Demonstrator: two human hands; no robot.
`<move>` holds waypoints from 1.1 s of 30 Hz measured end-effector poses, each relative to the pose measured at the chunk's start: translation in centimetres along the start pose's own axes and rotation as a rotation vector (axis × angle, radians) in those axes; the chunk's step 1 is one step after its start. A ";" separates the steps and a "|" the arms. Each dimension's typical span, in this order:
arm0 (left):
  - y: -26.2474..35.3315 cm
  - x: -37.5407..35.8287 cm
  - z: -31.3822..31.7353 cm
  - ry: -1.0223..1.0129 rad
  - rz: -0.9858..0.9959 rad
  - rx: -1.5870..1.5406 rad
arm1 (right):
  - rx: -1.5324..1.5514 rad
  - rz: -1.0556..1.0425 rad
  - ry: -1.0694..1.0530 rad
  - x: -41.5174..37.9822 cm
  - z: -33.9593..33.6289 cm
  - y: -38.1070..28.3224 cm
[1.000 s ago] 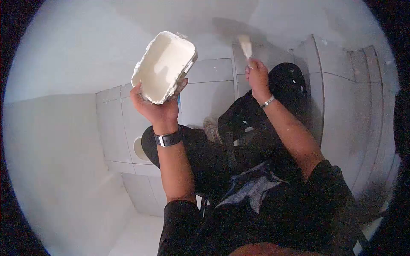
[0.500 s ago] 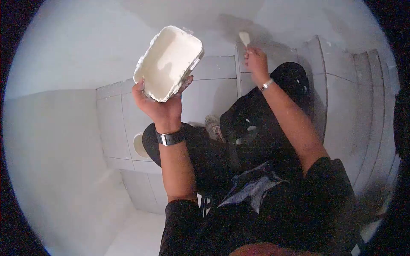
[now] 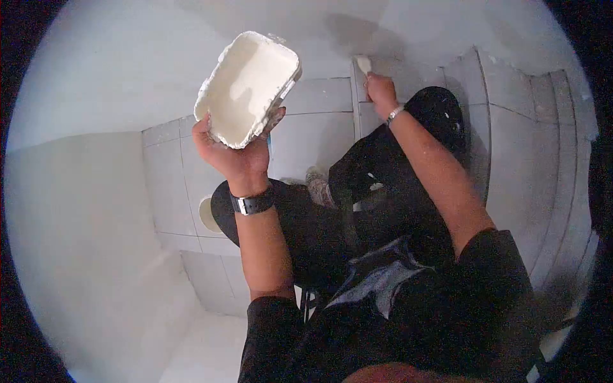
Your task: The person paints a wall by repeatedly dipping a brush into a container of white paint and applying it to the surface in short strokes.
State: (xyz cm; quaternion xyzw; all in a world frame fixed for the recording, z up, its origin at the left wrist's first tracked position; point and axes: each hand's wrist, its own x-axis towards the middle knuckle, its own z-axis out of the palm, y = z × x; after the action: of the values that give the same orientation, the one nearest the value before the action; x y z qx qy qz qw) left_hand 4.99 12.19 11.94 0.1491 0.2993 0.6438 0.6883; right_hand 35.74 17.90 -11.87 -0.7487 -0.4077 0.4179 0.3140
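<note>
My left hand holds up a rectangular tub from below, thumb at its near rim. White paint lies inside, and dried white crust covers the tub's edges. To the right, my right hand is closed around what looks like a paintbrush, its handle mostly hidden in the fingers. The pale brush head points away from me, close to where the wall meets the tiles; whether it touches cannot be made out.
A pale wall runs across the far side. Grey floor tiles lie below, with steps at the right. A round pale container stands beside my left knee. My bent legs are between my arms.
My right hand and the brush have shifted slightly, the brush head lowering toward the tile edge. The tub in my left hand has moved a little up and left in view.
</note>
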 end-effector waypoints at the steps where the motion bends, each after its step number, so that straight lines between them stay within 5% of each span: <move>1: 0.0 -0.1 0.0 -0.007 -0.002 0.003 | 0.118 -0.077 0.019 0.7 -0.1 -0.2; 3: 0.0 -0.2 -0.2 -0.028 -0.007 -0.004 | 0.238 -0.149 0.040 -0.7 -0.6 -2.1; 5: 0.0 -0.2 -0.4 -0.043 -0.008 -0.015 | 0.532 0.020 0.151 -6.8 -2.2 -8.8; 9: -0.2 0.0 -0.4 0.000 -0.009 0.005 | 0.561 -0.100 0.213 -10.9 -2.8 -8.6; 11: -0.2 0.0 -0.3 0.007 -0.010 0.017 | 0.557 0.084 0.125 -11.3 -2.3 -7.0; 15: -0.1 0.0 -0.2 0.003 -0.007 0.046 | 0.294 0.045 0.073 -5.1 -0.4 -1.7; 18: -0.3 -0.2 -0.1 0.004 -0.004 0.051 | 0.208 -0.184 0.016 0.8 0.1 2.3; 20: -0.3 -0.3 0.3 0.017 0.008 0.074 | 0.172 -0.339 0.169 0.6 -0.7 -0.7; 23: -0.4 -0.4 0.5 0.073 0.028 0.117 | 0.494 -0.200 0.176 -9.5 -3.1 -9.9; 30: -0.4 -0.4 0.8 0.063 0.037 0.162 | 0.503 0.032 0.132 -9.7 -0.9 -4.6; 33: -0.4 -0.4 0.5 0.063 0.038 0.158 | 0.191 -0.275 0.122 -1.6 0.4 1.6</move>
State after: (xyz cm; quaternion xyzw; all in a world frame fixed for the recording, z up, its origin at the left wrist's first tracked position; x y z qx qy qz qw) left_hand 5.63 11.82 12.13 0.1882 0.3679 0.6356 0.6521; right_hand 35.40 15.79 -12.77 -0.6769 -0.4448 0.3615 0.4619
